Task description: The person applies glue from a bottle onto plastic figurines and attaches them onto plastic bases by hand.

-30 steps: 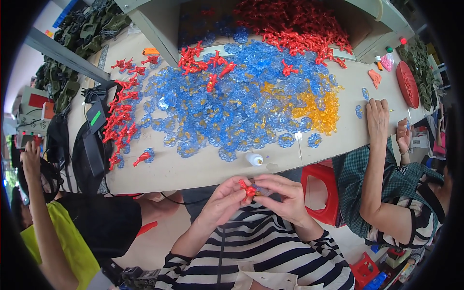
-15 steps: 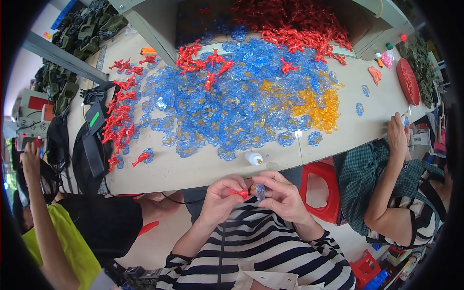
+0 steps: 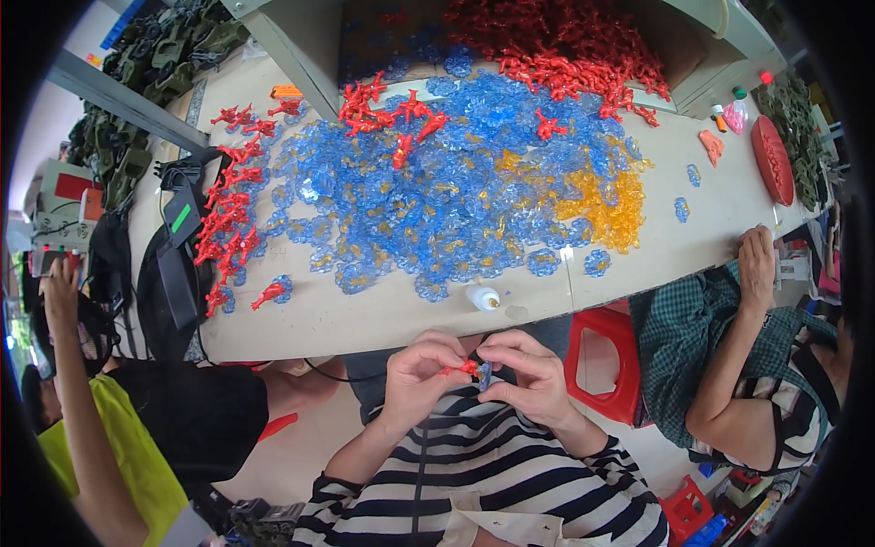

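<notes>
In front of my chest, just off the table's near edge, both hands meet. My left hand point(image 3: 421, 376) pinches a small red plastic figure point(image 3: 468, 367) between thumb and fingers. A translucent blue plastic piece point(image 3: 485, 376) is gripped at its edges by my right hand point(image 3: 527, 376). The red figure touches the blue piece; whether they are joined I cannot tell. Beyond my hands, a white squeeze bottle point(image 3: 482, 298) with a dark tip lies on the table near its edge. A large heap of blue pieces point(image 3: 410, 201) spreads over the table's middle.
Orange-yellow clear pieces point(image 3: 602, 210) lie at the heap's right. Red figures on blue pieces point(image 3: 223, 237) line the left side. More red figures point(image 3: 565, 55) fill the shelf behind. A red bowl point(image 3: 771, 157) stands far right. Co-workers sit on both sides; a red stool point(image 3: 606, 365) is right.
My hands have come together, bringing the red figure against the blue piece. The right-hand co-worker's hand has moved down to the table edge. The view has shifted slightly.
</notes>
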A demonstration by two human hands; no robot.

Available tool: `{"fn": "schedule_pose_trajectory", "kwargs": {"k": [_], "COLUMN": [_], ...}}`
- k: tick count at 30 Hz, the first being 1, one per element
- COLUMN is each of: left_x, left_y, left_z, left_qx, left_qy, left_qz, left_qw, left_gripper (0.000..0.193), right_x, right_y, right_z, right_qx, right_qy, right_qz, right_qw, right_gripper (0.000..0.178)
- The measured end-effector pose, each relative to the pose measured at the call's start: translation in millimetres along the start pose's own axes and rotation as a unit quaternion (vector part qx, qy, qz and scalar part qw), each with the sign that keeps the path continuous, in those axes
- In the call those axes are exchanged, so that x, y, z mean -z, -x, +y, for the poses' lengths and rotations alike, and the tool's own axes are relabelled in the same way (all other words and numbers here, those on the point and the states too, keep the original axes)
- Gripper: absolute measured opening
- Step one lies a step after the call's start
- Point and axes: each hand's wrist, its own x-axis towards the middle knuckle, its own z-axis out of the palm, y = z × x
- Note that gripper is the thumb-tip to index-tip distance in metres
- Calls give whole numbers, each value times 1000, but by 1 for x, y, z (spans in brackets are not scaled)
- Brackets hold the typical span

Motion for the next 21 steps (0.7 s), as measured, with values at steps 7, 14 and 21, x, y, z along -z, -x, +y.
{"fn": "schedule_pose_trajectory", "kwargs": {"k": [7, 14, 21], "left_x": [0, -2, 2], "left_y": [-1, -4, -8], "left_z": [5, -1, -9], "left_qx": [-36, -32, -68], "left_qy": [-82, -38, 55], "left_qz": [-15, -27, -50], "left_qw": [996, 998, 995], "left_gripper": [21, 20, 22], "right_x": [0, -13, -2], "right_y": [3, 6, 13], "right_z": [-3, -2, 19], "right_qx": [31, -46, -100], "right_qy": [75, -92, -365], "right_qz": [-21, 61, 55], "right_qw": [997, 993, 924], "right_gripper": [44, 45, 31]}}
